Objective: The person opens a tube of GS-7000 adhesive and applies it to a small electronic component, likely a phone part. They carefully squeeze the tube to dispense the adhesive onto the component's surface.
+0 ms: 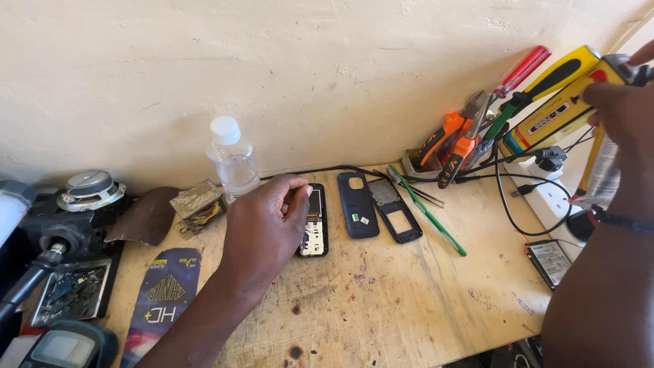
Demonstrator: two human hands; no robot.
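Head view: wooden bench (381,307) is lying along a cream wall. Metal tray (71,293) at far left is holding small loose parts & chips. Clear plastic bottle (234,163), white cap, is standing upright, contents unclear. Holder (426,163) by wall is carrying orange pliers (453,140). Left hand (262,228) is resting curled, fingertips touching opened phone (315,221) mid-bench. Right hand (623,112) is gripping yellow tool (562,109) at right.

Left hand (262,228) covers the left side of the opened phone (315,221); right hand (623,112) cut off at frame edge, grip unclear.
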